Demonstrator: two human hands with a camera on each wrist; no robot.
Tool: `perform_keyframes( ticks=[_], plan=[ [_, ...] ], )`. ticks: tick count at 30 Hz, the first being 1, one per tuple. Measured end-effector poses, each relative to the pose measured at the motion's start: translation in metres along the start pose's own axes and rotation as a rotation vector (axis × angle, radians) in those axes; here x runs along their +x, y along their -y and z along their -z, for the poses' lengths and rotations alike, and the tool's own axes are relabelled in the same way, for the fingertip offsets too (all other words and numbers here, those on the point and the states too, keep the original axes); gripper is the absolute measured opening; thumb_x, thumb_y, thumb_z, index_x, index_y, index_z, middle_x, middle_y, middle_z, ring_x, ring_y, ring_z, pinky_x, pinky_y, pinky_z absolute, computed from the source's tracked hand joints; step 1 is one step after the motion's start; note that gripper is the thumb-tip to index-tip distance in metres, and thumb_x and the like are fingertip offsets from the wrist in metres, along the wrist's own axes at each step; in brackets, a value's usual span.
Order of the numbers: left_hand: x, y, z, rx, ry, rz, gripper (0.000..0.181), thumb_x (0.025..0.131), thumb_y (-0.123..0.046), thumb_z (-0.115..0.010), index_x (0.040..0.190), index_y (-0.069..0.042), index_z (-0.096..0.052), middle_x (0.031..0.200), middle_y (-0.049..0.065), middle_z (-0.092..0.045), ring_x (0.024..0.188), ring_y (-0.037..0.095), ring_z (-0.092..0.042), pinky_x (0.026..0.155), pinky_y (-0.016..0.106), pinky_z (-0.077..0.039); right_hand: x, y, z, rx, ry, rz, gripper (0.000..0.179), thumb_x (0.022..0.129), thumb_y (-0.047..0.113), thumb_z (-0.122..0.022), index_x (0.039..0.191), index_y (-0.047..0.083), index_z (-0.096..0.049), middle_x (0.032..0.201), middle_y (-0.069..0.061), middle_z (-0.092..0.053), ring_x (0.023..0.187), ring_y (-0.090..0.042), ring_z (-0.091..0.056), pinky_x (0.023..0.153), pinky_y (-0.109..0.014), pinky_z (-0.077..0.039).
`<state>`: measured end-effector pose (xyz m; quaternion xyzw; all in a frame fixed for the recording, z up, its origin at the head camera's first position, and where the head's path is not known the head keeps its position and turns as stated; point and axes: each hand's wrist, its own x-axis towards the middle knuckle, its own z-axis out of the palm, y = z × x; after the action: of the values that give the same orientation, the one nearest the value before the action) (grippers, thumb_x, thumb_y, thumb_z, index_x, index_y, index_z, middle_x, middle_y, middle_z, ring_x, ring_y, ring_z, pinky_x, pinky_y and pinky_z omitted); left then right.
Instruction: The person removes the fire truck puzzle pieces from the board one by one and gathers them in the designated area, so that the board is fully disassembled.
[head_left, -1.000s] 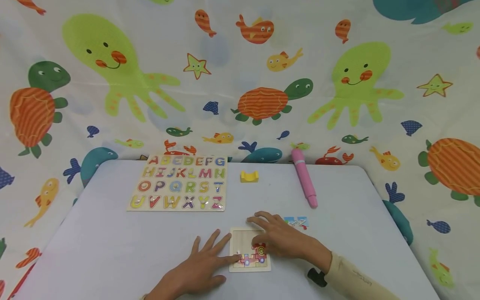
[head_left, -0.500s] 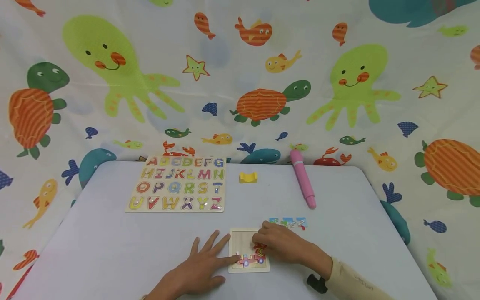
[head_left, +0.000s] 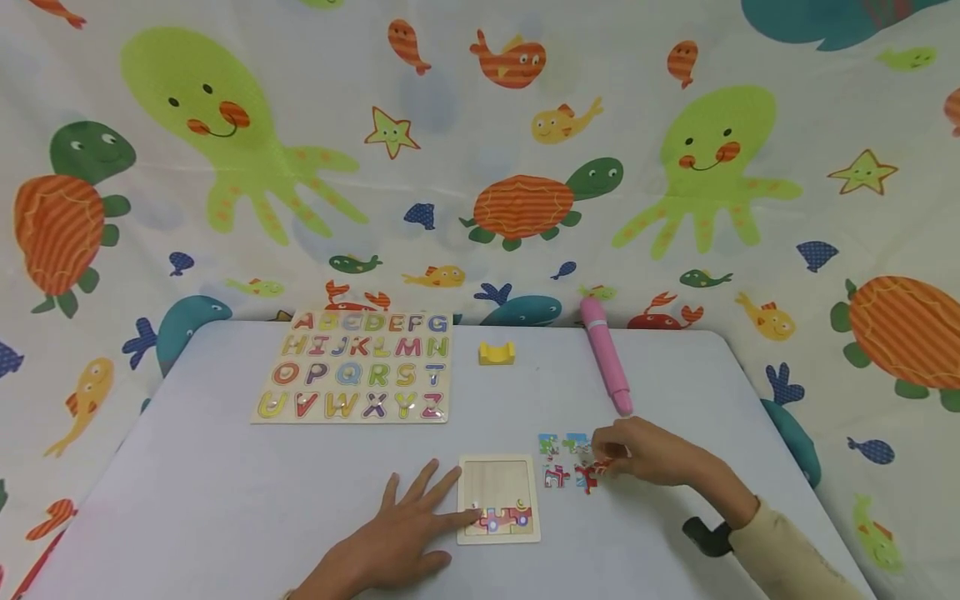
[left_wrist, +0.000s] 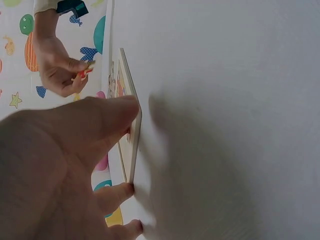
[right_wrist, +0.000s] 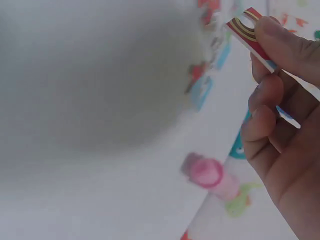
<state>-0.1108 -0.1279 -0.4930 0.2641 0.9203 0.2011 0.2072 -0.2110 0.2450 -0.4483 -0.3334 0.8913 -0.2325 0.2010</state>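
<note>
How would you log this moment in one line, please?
left hand: touches tray | right hand: pinches piece | tray: partly filled | loose pieces: beside tray

Dim wrist views carry broad, soft shadows.

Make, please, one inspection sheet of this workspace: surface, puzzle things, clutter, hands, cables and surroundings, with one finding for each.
Surface: white table, no damage seen in the visible part.
Puzzle things: wooden tray with pieces along its bottom row, bare wood above; at least four loose pieces lie to its right.
Clutter: alphabet board, notched yellow block and pink pen-like stick, all farther back.
Left hand: fingers spread, one fingertip on the tray's bottom row.
Right hand: pinches a red striped piece beside the loose pieces.
Cables: nothing seen.
Surroundings: cloth printed with sea animals behind the table.
</note>
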Motion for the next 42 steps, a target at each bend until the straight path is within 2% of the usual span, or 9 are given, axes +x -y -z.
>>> perform_keyframes(
  ticks=[4,7,11,15,19,29,33,37,42],
  plan=[
    [-0.002,0.001,0.0,-0.005,-0.007,0.011,0.059,0.088,-0.03,-0.077,0.142,-0.045,-0.059,0.166,0.008,-0.03,0.154,0.043,-0.013,0.11,0.081,-0.01,-0.004,-0.013,0.0,0.019,0.057,0.011,0.024,0.088,0.006,-0.079,0.085,0.021,-0.061,0.072,0.014,-0.047,0.074,-0.003,-0.049,0.065,-0.022,-0.043],
    [-0.005,0.003,0.001,-0.012,-0.014,0.028,0.059,0.087,-0.029,-0.078,0.141,-0.045,-0.06,0.166,0.008,-0.03,0.154,0.043,-0.012,0.109,0.082,-0.009,0.0,-0.016,-0.005,-0.008,0.062,0.027,0.025,0.087,0.005,-0.079,0.083,0.021,-0.06,0.071,0.014,-0.045,0.073,-0.003,-0.048,0.065,-0.022,-0.042],
    [-0.007,0.003,0.002,-0.033,-0.015,0.023,0.058,0.088,-0.029,-0.078,0.141,-0.045,-0.06,0.166,0.008,-0.03,0.154,0.043,-0.012,0.109,0.082,-0.008,0.003,-0.016,-0.01,-0.077,0.039,0.019,0.026,0.085,0.006,-0.081,0.082,0.022,-0.059,0.072,0.014,-0.044,0.076,-0.005,-0.046,0.065,-0.023,-0.041],
    [-0.006,0.002,0.003,-0.04,-0.009,0.011,0.058,0.088,-0.03,-0.077,0.142,-0.045,-0.059,0.166,0.008,-0.03,0.154,0.043,-0.012,0.109,0.082,-0.008,0.0,-0.017,-0.012,-0.132,0.017,-0.007,0.021,0.084,0.01,-0.084,0.093,0.022,-0.069,0.084,0.015,-0.053,0.087,-0.008,-0.048,0.072,-0.025,-0.048],
    [-0.004,0.001,0.002,-0.027,-0.005,0.012,0.059,0.089,-0.03,-0.077,0.142,-0.045,-0.059,0.166,0.008,-0.031,0.154,0.043,-0.012,0.109,0.082,-0.008,-0.001,-0.017,-0.014,-0.175,-0.01,-0.012,0.025,0.083,0.012,-0.085,0.105,0.019,-0.074,0.097,0.013,-0.06,0.093,-0.01,-0.051,0.077,-0.027,-0.053],
    [-0.003,0.001,0.001,-0.02,-0.003,0.003,0.058,0.089,-0.03,-0.077,0.142,-0.045,-0.059,0.166,0.009,-0.031,0.154,0.044,-0.013,0.11,0.081,-0.009,-0.005,-0.022,-0.025,-0.252,-0.056,-0.032,0.027,0.084,0.015,-0.085,0.109,0.018,-0.075,0.1,0.011,-0.061,0.093,-0.009,-0.051,0.078,-0.026,-0.054],
    [-0.002,0.0,0.001,-0.029,0.009,0.001,0.058,0.089,-0.03,-0.076,0.142,-0.045,-0.059,0.166,0.009,-0.031,0.154,0.044,-0.012,0.11,0.081,-0.008,-0.006,-0.008,-0.03,-0.232,-0.11,-0.047,0.028,0.086,0.011,-0.082,0.113,0.016,-0.075,0.103,0.008,-0.061,0.094,-0.01,-0.053,0.078,-0.025,-0.055],
    [0.0,0.0,0.002,-0.025,0.017,-0.004,0.058,0.09,-0.031,-0.076,0.143,-0.045,-0.058,0.166,0.009,-0.03,0.154,0.044,-0.013,0.11,0.081,-0.008,0.002,0.018,-0.04,-0.217,-0.163,-0.005,0.032,0.089,0.011,-0.079,0.121,0.014,-0.073,0.113,0.002,-0.062,0.102,-0.013,-0.056,0.085,-0.029,-0.058],
    [0.0,0.001,0.002,-0.009,0.018,-0.009,0.057,0.09,-0.033,-0.075,0.143,-0.045,-0.058,0.167,0.008,-0.029,0.154,0.043,-0.013,0.11,0.081,-0.009,0.021,0.051,-0.061,-0.199,-0.123,0.061,0.04,0.093,0.018,-0.076,0.132,0.015,-0.067,0.124,0.0,-0.061,0.111,-0.013,-0.055,0.094,-0.034,-0.055]
  ],
)
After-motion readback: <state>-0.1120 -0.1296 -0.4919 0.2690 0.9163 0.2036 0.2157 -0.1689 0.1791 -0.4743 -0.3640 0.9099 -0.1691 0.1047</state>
